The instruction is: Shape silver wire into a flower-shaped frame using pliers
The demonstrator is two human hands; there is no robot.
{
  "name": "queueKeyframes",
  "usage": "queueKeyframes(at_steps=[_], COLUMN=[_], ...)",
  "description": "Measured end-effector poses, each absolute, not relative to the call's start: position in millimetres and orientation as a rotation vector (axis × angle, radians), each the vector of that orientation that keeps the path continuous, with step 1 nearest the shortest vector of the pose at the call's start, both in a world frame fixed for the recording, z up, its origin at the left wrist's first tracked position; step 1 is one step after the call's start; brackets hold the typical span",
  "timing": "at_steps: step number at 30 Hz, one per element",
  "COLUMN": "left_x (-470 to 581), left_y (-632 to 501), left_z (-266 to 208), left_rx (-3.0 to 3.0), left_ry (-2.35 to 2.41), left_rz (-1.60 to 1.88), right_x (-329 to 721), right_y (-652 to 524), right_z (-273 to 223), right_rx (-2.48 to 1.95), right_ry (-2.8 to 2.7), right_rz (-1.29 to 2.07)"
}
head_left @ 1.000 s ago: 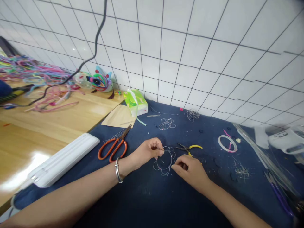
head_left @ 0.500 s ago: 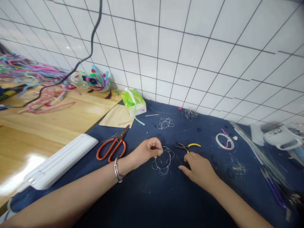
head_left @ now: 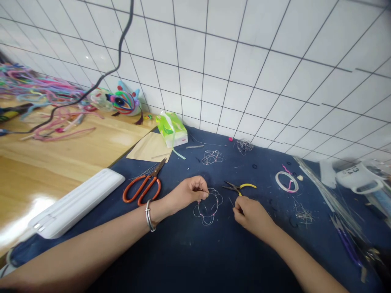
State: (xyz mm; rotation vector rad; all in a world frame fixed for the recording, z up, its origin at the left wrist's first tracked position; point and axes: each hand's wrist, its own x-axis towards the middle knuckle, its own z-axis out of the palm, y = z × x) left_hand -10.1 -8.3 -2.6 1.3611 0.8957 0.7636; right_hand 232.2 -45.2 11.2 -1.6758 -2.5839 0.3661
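My left hand, a silver bangle on its wrist, pinches the top left of a thin wire ring with petal-like loops around it. The ring hangs or lies just over the dark blue cloth; contact cannot be told. To its right, my right hand is closed, thumb against fingers. A short thin wire sticks out from its fingertips. Just beyond that hand lies a pair of pliers with yellow handles, jaws pointing left, one handle partly hidden by the knuckles.
Orange-handled scissors lie left of my left hand. Behind are another looped wire piece, a wire tangle and a green tissue pack. Rightward are a white tape ring, wire scraps and purple-handled pliers.
My right thumb and fingers have closed together on the short wire, which earlier lay beside the open fingertips. My left hand keeps its pinch on the ring. The view has shifted slightly.
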Motion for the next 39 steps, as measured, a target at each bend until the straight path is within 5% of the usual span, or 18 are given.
queueKeyframes(at_steps=[12, 39], left_x=[-12.6, -20.9], left_y=[-7.3, -6.8], left_z=[-8.5, -3.5], left_rx=[1.312, 1.341], left_ry=[0.826, 0.723], left_rz=[0.722, 0.695], right_x=[231.3, 189.4], right_y=[-38.3, -41.2], right_z=[7.7, 5.2], right_rx=[-1.566, -1.255], right_ry=[-2.255, -1.986], right_rz=[0.781, 0.746])
